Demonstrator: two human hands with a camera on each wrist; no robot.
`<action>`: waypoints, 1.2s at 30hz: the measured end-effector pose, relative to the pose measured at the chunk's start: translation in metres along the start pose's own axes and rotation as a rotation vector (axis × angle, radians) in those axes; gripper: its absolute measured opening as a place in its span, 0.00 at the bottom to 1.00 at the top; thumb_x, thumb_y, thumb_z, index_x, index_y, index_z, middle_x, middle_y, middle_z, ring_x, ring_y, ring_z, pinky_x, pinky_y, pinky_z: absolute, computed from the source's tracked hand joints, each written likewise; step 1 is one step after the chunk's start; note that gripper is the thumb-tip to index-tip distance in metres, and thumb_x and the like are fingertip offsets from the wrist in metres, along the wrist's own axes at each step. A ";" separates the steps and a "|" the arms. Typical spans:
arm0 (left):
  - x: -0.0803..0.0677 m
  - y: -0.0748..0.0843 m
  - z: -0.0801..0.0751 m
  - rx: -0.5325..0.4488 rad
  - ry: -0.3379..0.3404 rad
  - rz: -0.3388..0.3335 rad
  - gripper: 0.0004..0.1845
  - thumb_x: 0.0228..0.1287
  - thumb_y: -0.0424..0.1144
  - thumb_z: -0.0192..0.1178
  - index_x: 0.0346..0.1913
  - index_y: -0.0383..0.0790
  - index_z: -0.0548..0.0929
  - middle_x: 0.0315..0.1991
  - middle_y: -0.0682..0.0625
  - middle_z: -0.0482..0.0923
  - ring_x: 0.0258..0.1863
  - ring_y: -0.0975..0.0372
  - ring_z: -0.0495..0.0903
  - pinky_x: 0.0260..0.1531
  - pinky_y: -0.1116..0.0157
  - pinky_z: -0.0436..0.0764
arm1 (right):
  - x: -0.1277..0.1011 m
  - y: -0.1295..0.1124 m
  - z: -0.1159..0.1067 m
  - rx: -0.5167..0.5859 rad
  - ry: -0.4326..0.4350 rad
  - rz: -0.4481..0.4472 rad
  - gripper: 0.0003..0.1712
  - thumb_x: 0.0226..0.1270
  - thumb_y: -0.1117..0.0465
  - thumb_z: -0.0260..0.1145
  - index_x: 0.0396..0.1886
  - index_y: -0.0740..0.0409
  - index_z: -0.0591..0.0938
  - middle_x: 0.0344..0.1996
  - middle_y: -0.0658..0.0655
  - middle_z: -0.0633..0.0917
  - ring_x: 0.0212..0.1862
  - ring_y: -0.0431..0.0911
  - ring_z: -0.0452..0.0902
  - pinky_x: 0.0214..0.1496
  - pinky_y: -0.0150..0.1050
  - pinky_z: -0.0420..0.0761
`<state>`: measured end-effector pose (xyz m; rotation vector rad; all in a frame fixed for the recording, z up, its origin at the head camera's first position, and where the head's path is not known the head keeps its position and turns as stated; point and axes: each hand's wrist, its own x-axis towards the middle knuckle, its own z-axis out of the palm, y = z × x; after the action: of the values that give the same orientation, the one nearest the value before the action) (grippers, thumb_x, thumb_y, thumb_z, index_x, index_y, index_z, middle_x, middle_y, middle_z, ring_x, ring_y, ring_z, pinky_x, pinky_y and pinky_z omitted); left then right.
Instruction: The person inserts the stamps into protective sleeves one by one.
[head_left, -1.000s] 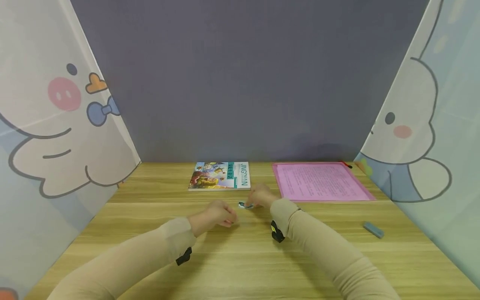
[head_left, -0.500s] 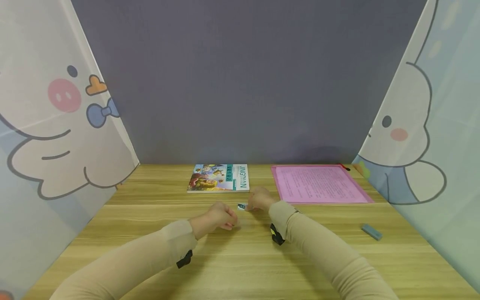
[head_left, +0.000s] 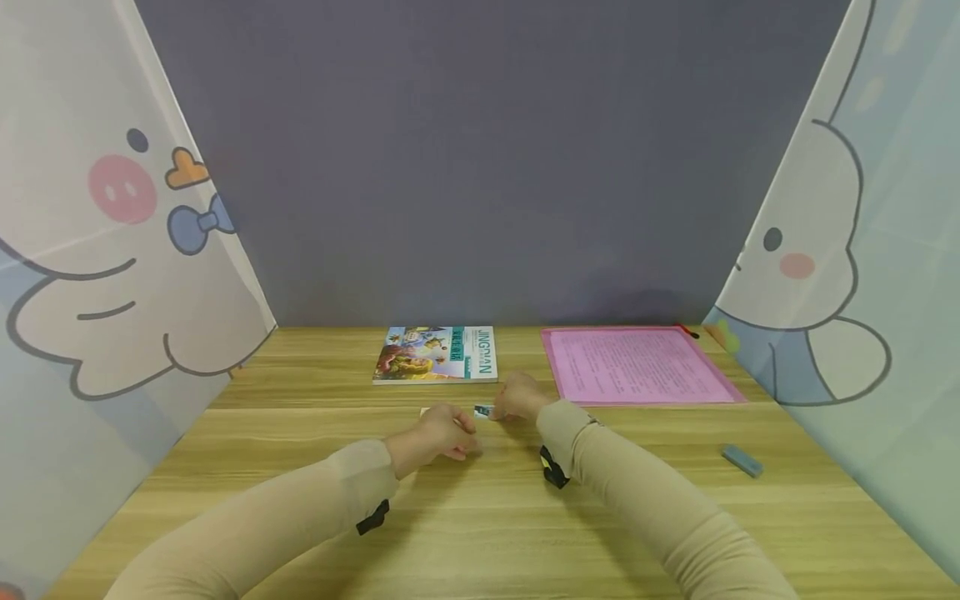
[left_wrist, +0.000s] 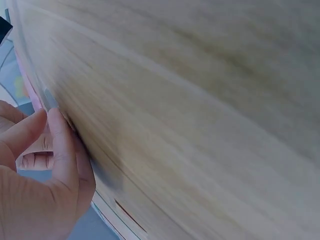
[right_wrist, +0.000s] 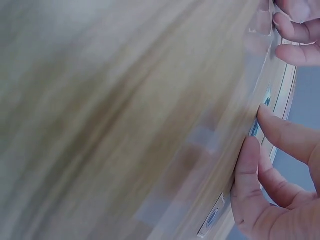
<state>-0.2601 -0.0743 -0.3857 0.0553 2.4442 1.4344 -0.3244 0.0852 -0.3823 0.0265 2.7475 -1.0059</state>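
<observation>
Head view: two hands point(head_left: 438, 432) point(head_left: 517, 398), one book point(head_left: 437, 353).

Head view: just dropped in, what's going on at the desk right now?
A person in beige sleeves works with both hands near the middle of a wooden desk. The right hand pinches a small blue-and-white item against the desktop; what it is cannot be told. The left hand sits right beside it, fingers curled, with a small white piece showing just past it. A picture book and a pink sheet lie further back, and a grey-blue eraser lies off to the right.
</observation>
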 end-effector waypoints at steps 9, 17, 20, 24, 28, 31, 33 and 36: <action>0.004 0.001 0.008 0.091 0.020 0.014 0.15 0.48 0.25 0.73 0.37 0.32 0.79 0.33 0.46 0.78 0.17 0.64 0.75 0.23 0.69 0.86 | -0.002 0.000 -0.003 -0.014 0.004 -0.040 0.12 0.46 0.66 0.79 0.29 0.60 0.83 0.28 0.54 0.83 0.26 0.42 0.78 0.29 0.30 0.80; 0.003 0.002 0.009 0.167 0.021 0.029 0.16 0.46 0.26 0.75 0.37 0.34 0.78 0.39 0.44 0.73 0.17 0.64 0.71 0.20 0.69 0.85 | -0.005 0.000 -0.001 0.008 0.002 -0.049 0.11 0.47 0.67 0.79 0.29 0.61 0.83 0.28 0.54 0.83 0.26 0.43 0.80 0.29 0.29 0.82; 0.001 0.003 0.010 0.186 0.025 0.041 0.15 0.46 0.26 0.74 0.36 0.34 0.79 0.38 0.44 0.74 0.17 0.64 0.73 0.19 0.69 0.85 | -0.006 0.000 0.000 0.005 0.011 -0.060 0.11 0.48 0.66 0.78 0.27 0.60 0.82 0.27 0.54 0.82 0.25 0.42 0.79 0.27 0.29 0.80; 0.002 0.002 0.010 0.195 0.020 0.055 0.13 0.47 0.26 0.74 0.34 0.34 0.80 0.31 0.47 0.75 0.16 0.64 0.73 0.18 0.70 0.84 | -0.007 0.000 0.000 -0.002 0.022 -0.084 0.10 0.48 0.66 0.78 0.25 0.60 0.82 0.25 0.53 0.82 0.24 0.43 0.80 0.25 0.28 0.79; 0.003 0.003 0.010 0.189 0.011 0.055 0.11 0.48 0.26 0.73 0.32 0.34 0.80 0.26 0.48 0.75 0.16 0.64 0.73 0.19 0.69 0.84 | -0.007 -0.001 0.000 -0.033 0.026 -0.126 0.09 0.48 0.67 0.77 0.25 0.61 0.83 0.24 0.53 0.83 0.23 0.43 0.80 0.23 0.27 0.77; 0.001 0.004 0.010 0.193 0.012 0.064 0.11 0.48 0.26 0.73 0.30 0.33 0.80 0.27 0.48 0.75 0.17 0.64 0.73 0.19 0.69 0.85 | -0.007 -0.003 0.001 -0.044 0.028 -0.158 0.08 0.47 0.69 0.77 0.25 0.62 0.84 0.24 0.53 0.83 0.22 0.43 0.81 0.23 0.28 0.79; 0.000 0.004 0.010 0.195 0.014 0.070 0.10 0.47 0.25 0.74 0.28 0.33 0.80 0.28 0.48 0.74 0.16 0.65 0.73 0.20 0.70 0.85 | -0.007 -0.003 0.001 -0.033 0.026 -0.170 0.08 0.46 0.71 0.77 0.25 0.63 0.84 0.24 0.54 0.83 0.22 0.43 0.81 0.23 0.29 0.81; -0.001 0.005 0.008 0.177 0.005 0.066 0.10 0.46 0.24 0.73 0.27 0.32 0.80 0.27 0.49 0.73 0.17 0.65 0.72 0.21 0.69 0.85 | -0.007 -0.004 0.001 0.016 0.014 -0.174 0.10 0.43 0.74 0.77 0.27 0.65 0.84 0.27 0.56 0.83 0.21 0.44 0.80 0.25 0.30 0.84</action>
<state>-0.2578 -0.0649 -0.3854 0.1725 2.5894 1.2409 -0.3180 0.0823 -0.3792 -0.2068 2.7935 -1.0739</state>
